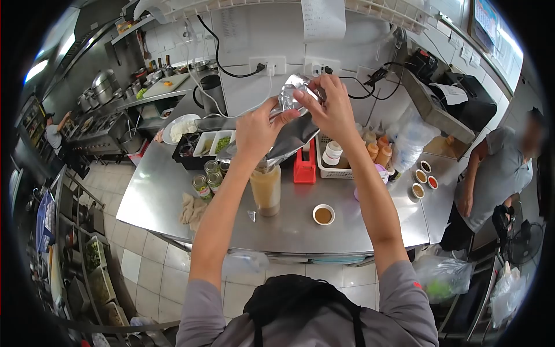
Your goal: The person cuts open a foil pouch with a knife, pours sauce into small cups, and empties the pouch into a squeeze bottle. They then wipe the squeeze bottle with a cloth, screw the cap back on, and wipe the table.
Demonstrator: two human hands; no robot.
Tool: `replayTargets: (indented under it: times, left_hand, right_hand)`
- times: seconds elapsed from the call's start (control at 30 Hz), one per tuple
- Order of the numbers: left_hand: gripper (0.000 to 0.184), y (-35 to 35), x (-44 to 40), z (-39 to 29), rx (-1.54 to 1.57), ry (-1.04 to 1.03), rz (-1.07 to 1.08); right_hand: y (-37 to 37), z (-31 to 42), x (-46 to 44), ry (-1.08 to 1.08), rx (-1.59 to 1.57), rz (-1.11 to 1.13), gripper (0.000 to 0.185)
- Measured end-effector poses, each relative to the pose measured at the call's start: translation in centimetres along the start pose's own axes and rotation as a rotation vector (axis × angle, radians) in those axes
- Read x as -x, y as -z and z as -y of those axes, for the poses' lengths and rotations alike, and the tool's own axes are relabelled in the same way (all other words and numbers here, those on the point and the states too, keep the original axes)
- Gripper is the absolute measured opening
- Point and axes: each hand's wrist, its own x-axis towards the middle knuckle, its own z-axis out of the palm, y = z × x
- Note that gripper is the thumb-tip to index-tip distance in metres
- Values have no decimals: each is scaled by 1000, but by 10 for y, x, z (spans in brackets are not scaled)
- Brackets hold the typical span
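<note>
Currently, the left hand (257, 128) and right hand (334, 110) are pinching silver foil (292, 137), which is slanting down leftward toward the tall container (266, 192).

Readable text: none | sheet (324, 21): faint lines, illegible | cans (201, 186): labels too small | sleeve (407, 295): red mark, illegible

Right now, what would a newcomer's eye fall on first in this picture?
Probably the shiny aluminium foil, pinched by the left hand and right hand above the steel counter. Next, the bright red object beside the white basket, then the small white bowl of brown sauce near the counter's front edge.
</note>
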Motion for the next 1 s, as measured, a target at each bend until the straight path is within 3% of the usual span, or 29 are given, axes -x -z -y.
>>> replayTargets:
  times: [0.13, 0.33, 0.57, 0.87, 0.97, 1.0]
  left_hand:
    - [51, 2, 1, -4, 22, 8, -8]
    - [50, 2, 0, 1, 50, 51, 22]
    - [45, 0, -1, -4, 23, 65, 1]
    - [47, -4, 0, -4, 50, 19, -33]
    - [45, 0, 1, -3, 103, 20, -58]
    - [44, -1, 1, -1, 122, 23, -72]
  right_hand:
    - [-2, 5, 3, -21, 8, -12, 40]
    - [-9, 6, 1, 355, 150, -341, 33]
    - [-7, 17, 2, -20, -142, -93, 26]
    - [-17, -2, -5, 177, 53, -205, 25]
    - [-8, -1, -9, 391, 246, -305, 28]
    - [-8, 0, -10, 319, 199, -331, 29]
